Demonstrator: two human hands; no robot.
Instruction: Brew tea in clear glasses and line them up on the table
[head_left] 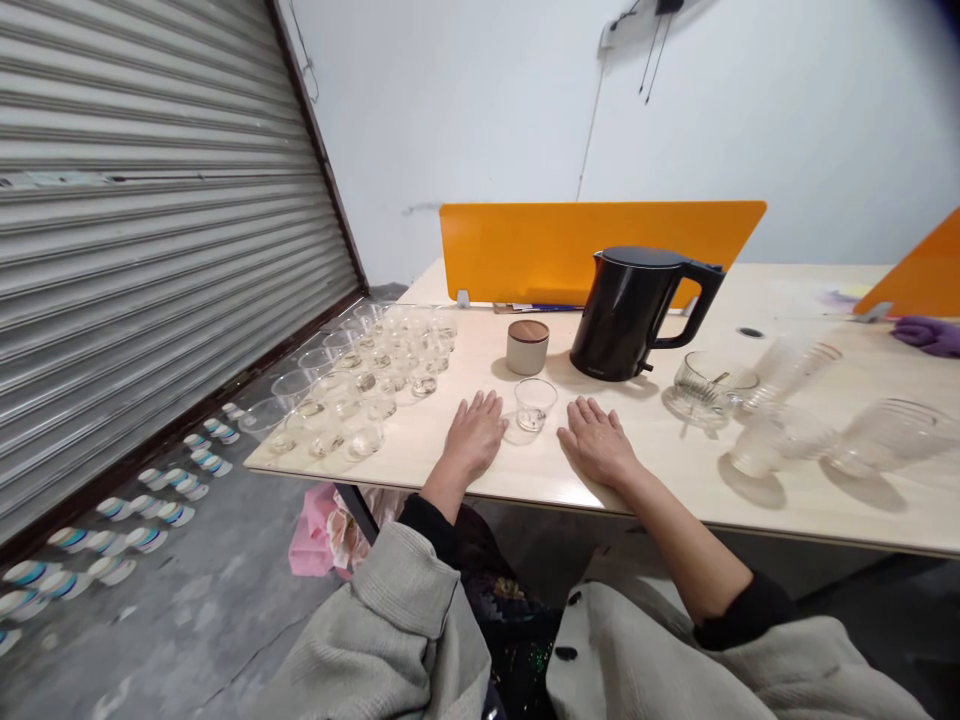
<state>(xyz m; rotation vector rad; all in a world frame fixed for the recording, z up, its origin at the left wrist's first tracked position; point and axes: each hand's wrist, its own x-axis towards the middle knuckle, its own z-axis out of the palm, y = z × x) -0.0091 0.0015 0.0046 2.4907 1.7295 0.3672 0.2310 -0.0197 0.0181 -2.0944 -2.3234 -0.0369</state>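
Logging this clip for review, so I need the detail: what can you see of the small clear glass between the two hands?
The small clear glass cup stands upright on the pale wood-toned tabletop, between the person's left hand and right hand, touching neither. It is round, thin-walled and handleless, open at the top and narrowing slightly toward its base. Something small lies at the bottom, perhaps a little liquid or residue; the picture does not settle which. Only the tabletop touches it.

Bright, even light, soft shadows; edges bow, and the rightmost glasses [885,438] look perhaps blurred.
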